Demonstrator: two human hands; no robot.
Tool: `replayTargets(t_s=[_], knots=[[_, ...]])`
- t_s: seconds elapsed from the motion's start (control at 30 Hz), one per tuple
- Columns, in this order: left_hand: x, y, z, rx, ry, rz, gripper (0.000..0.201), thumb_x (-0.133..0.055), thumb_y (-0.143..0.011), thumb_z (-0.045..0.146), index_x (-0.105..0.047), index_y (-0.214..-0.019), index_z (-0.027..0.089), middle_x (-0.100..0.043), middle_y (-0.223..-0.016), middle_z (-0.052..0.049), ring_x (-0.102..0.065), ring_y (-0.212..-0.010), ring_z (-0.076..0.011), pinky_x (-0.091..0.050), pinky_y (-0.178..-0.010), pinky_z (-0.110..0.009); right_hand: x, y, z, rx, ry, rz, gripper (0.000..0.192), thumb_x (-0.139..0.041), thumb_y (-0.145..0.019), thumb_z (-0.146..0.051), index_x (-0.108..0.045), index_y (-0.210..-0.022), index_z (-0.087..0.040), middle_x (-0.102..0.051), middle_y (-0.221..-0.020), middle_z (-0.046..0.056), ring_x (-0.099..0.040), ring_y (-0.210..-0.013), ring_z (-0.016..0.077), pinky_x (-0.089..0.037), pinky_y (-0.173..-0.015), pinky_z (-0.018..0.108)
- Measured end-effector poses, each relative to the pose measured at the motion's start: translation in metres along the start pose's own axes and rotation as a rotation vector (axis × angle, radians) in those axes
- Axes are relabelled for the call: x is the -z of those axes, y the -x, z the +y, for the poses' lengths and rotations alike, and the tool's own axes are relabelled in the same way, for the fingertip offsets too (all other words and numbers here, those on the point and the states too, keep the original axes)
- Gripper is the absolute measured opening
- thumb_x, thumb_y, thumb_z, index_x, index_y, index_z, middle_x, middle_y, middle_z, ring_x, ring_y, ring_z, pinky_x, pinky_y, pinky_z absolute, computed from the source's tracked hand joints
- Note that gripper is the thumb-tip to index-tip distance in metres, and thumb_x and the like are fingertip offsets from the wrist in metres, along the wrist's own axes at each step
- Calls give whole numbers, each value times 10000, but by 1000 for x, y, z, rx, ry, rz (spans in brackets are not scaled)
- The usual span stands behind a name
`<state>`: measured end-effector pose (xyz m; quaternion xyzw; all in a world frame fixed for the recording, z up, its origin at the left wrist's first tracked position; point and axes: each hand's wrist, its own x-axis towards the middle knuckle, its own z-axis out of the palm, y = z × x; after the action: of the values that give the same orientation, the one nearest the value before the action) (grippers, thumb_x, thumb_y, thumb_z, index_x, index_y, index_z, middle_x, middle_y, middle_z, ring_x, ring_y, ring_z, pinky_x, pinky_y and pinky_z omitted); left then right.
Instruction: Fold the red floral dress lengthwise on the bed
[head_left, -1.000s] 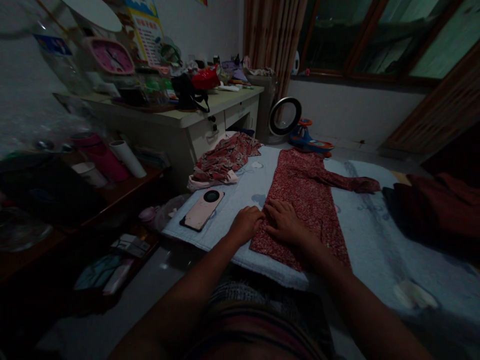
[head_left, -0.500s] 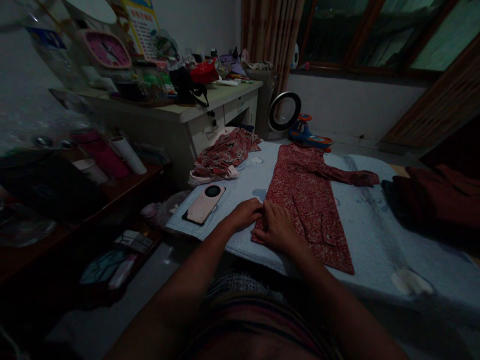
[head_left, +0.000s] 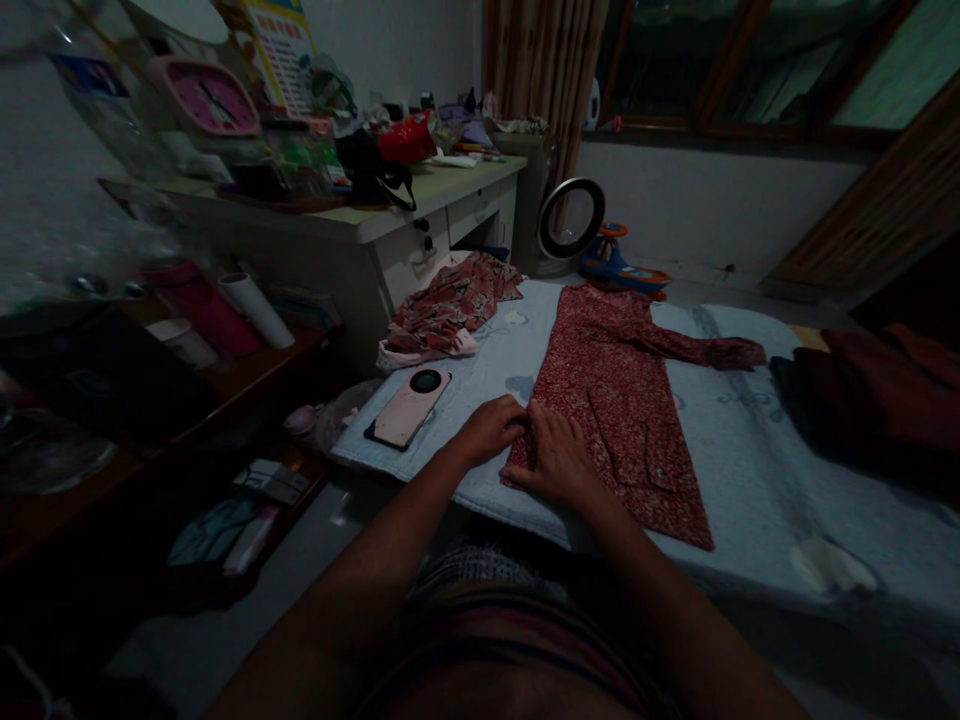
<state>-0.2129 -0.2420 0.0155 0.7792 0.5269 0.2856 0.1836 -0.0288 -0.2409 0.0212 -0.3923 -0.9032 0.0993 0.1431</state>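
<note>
The left hand (head_left: 491, 428) rests at the near left corner of the red patterned garment (head_left: 611, 400), fingers curled down onto the cloth edge; whether it pinches the fabric cannot be told. The right hand (head_left: 553, 457) lies just beside it, palm down and fingers spread flat on the same corner, holding nothing. The garment lies lengthwise on the pale blue bed cover (head_left: 750, 470), body flat with one long side folded in, and one sleeve (head_left: 709, 350) stretched out to the right; judged from this, flattening is well advanced and the sleeve is not yet folded in. To the left lie a pink phone (head_left: 409, 406) and a crumpled patterned cloth (head_left: 450, 310), both apart from the garment. Dark clothing (head_left: 862, 400) lies to the right, near the sleeve end. Nothing lies on the garment itself.
</note>
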Motion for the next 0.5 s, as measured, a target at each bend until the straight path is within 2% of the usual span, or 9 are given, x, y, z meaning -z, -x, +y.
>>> replayTargets(t_s=[0.4,0.5], knots=[[-2,2,2,46,13,63,214,-561,-852,99,-688,-1000,188,-628,-956,-33,-600,-940,-183,-492,-875,-315,-3,1,5,21,-73,7,1183,-723,-658,-728,-210,-1568,-172,-348,-1560,208,-309,-1420,409,-191,-1147,603],[-2,2,2,49,14,64,196,-562,-857,104,-691,-977,189,-627,-957,-32,-602,-935,-180,-490,-876,-313,-1,0,8,31,-159,52,1094,-690,-733,-668,-201,-1564,-152,-395,-1527,202,-352,-1404,370,-245,-1145,564]])
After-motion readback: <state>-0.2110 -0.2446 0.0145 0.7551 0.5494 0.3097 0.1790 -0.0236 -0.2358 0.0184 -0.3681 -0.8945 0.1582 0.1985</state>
